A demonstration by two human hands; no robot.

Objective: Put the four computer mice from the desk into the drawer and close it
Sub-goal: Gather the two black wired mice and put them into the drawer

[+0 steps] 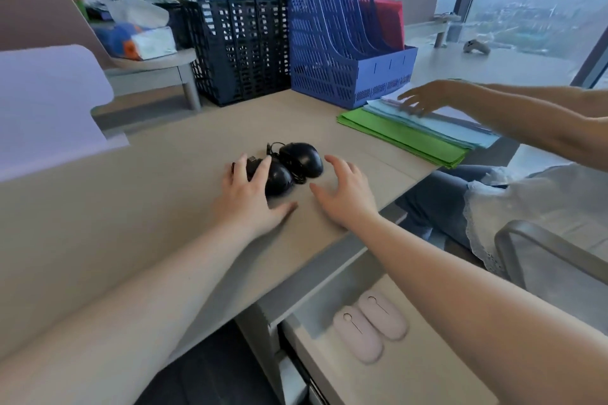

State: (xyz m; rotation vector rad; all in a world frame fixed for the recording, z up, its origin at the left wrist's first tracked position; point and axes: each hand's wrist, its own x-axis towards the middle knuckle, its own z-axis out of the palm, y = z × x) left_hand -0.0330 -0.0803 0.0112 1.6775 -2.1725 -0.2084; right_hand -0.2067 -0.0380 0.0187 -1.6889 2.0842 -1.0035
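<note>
On desk (pixel 164 194): L hand (pixel 250 197) open, fingers touching black mouse (pixel 279 177); R hand (pixel 345 197) open beside 2nd black mouse (pixel 301 158); 2 pink mice (pixel 370 325) in open drawer (pixel 411 368); no legible labels.

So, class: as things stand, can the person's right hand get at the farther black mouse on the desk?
Probably yes. The right hand hovers open just beside the farther black mouse, with bare desk between them. The left hand covers only the nearer black mouse.
</note>
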